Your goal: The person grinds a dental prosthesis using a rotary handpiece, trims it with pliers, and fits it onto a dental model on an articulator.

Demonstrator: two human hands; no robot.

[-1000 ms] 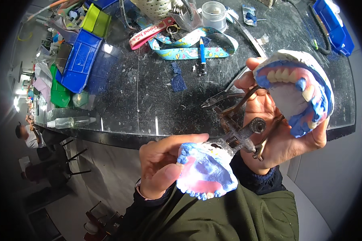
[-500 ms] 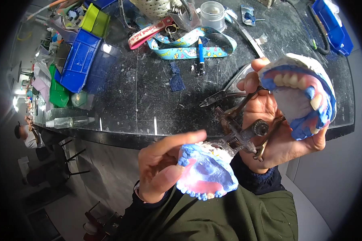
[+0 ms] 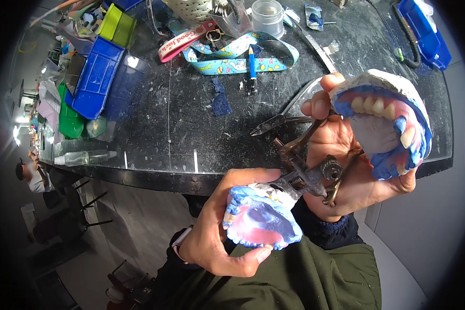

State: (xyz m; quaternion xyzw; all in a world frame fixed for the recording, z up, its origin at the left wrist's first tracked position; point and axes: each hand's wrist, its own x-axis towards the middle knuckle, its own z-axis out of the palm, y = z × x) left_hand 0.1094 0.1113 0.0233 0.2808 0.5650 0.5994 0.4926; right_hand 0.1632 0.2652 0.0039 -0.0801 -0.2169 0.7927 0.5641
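A hinged metal dental articulator (image 3: 307,178) hangs opened between my hands, with a dental cast at each end. My left hand (image 3: 206,235) is closed around the left cast (image 3: 266,219), its thumb at the lower rim by the small teeth and its fingers behind the upper edge. Blue and pink wax lines that cast. My right hand (image 3: 364,191) is closed on the right cast (image 3: 374,129) and the articulator arm, with the palm behind them. This cast has white plaster, blue and pink wax and a row of cream-coloured teeth. Both casts are tilted toward me.
On the dark bench (image 3: 155,129) lie pliers (image 3: 274,123), a blue pencil (image 3: 252,70), a patterned lanyard (image 3: 227,64) and blue wax scraps (image 3: 220,101). Blue bins (image 3: 98,77), a clear bottle (image 3: 85,157) and a clear jar (image 3: 267,19) stand around. Another person (image 3: 33,170) is far left.
My left thumb has moved from the left side of the left cast down to its lower rim. That cast has turned and shifted slightly; the right cast stays nearly in place.
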